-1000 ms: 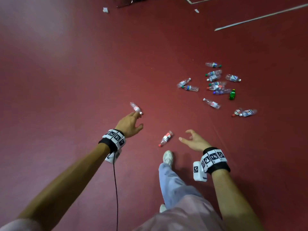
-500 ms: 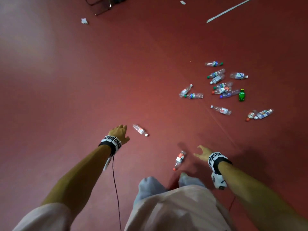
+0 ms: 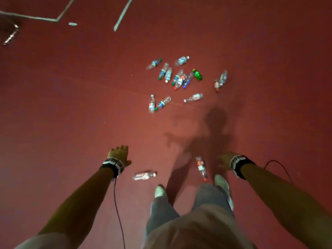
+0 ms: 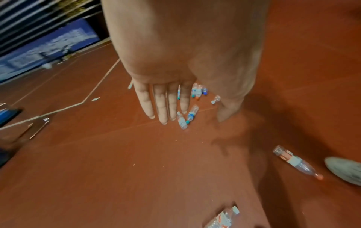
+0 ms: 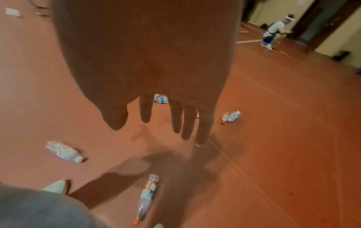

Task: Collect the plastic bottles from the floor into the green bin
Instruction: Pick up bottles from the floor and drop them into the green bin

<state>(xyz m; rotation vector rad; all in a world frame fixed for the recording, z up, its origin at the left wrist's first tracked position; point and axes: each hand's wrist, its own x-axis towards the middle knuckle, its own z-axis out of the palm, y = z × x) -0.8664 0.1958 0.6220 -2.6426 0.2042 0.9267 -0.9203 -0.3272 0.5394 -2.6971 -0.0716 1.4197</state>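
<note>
Two bottles lie close to my feet in the head view: a white-capped bottle (image 3: 144,175) on its side just right of my left hand (image 3: 119,155), and a red-capped bottle (image 3: 201,168) between my legs' line and my right hand (image 3: 224,159), its cap pointing back toward my right shoe (image 3: 221,182). Both my hands hang above the red floor (image 3: 71,105) with fingers spread and nothing in them. Farther ahead, a cluster of bottles (image 3: 179,76) lies scattered, with a green bottle (image 3: 197,74) at its right side. I cannot see the green bin in any view.

From my left wrist, my left hand (image 4: 175,74) shows straight, loose fingers (image 4: 162,106) held together, thumb apart, touching nothing. The red-capped bottle (image 4: 295,162) lies at lower right beside the toe of my shoe (image 4: 343,169); the white-capped bottle (image 4: 224,217) peeks in at the bottom edge. The far cluster (image 4: 198,91) shows past my fingertips.

From my right wrist, my right hand (image 5: 148,69) is likewise slack and empty, fingers (image 5: 188,123) pointing down at the floor. The white-capped bottle (image 5: 63,152) lies at the left, the red-capped bottle (image 5: 146,197) below, near my left shoe (image 5: 56,186) and grey trouser leg (image 5: 39,211). Another person (image 5: 273,30) stoops in the far corner.
</note>
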